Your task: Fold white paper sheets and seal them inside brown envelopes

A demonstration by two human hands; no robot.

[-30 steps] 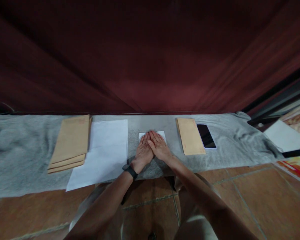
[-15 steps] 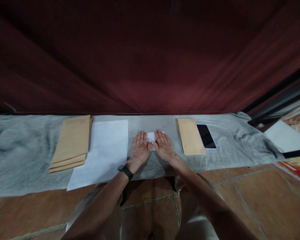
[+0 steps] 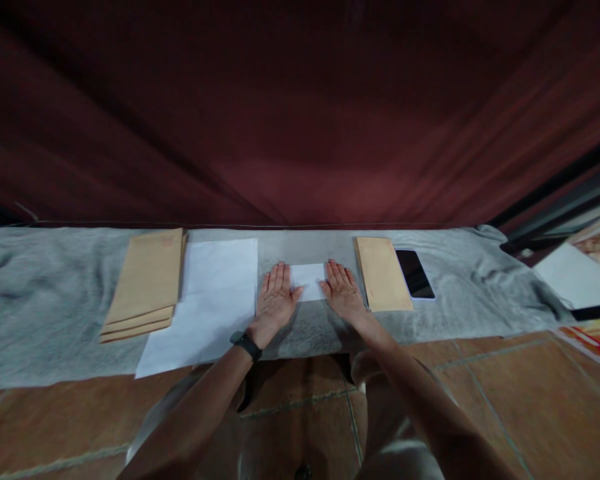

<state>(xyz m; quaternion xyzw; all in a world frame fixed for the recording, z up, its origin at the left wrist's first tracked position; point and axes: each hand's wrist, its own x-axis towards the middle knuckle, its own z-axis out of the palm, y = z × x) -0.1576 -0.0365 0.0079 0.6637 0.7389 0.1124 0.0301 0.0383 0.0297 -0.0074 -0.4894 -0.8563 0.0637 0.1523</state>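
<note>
A small folded white paper (image 3: 307, 280) lies on the grey cloth (image 3: 40, 293) in front of me. My left hand (image 3: 274, 300) rests flat, fingers stretched out, at the paper's left edge; a black band sits on that wrist. My right hand (image 3: 344, 292) lies flat and open at the paper's right edge. Neither hand holds anything.
A stack of brown envelopes (image 3: 147, 283) and white sheets (image 3: 210, 300) lie to the left. One brown envelope (image 3: 383, 273) and a dark phone (image 3: 415, 273) lie to the right. A dark red curtain hangs behind. Tiled floor lies in front; more papers sit at far right (image 3: 575, 277).
My hands, pressed together over the folded paper a second ago, have slid apart sideways to its two edges, uncovering its middle.
</note>
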